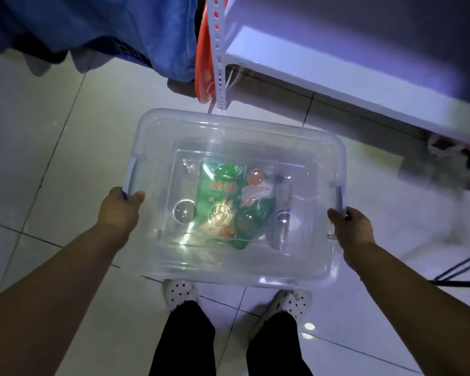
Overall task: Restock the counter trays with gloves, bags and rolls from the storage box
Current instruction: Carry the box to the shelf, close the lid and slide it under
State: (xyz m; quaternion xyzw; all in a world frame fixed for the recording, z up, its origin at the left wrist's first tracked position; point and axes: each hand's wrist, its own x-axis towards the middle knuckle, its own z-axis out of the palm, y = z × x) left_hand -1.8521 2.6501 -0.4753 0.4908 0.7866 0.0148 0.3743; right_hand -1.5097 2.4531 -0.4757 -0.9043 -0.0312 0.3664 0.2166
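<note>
Storage box (236, 137): clear, lidded, centre of frame, above the tiled floor (52, 147).
Left hand (118, 208): grips its left-side handle.
Right hand (350, 229): grips its right-side handle.
Green packet (228, 202): inside the box.

The clear box (255, 123) is hanging level, long side across, with the left hand (118, 207) and right hand (353, 226) gripping its blue-grey side handles. A green packet (225, 204) with red print is lying flat on its bottom, near the middle.
</note>
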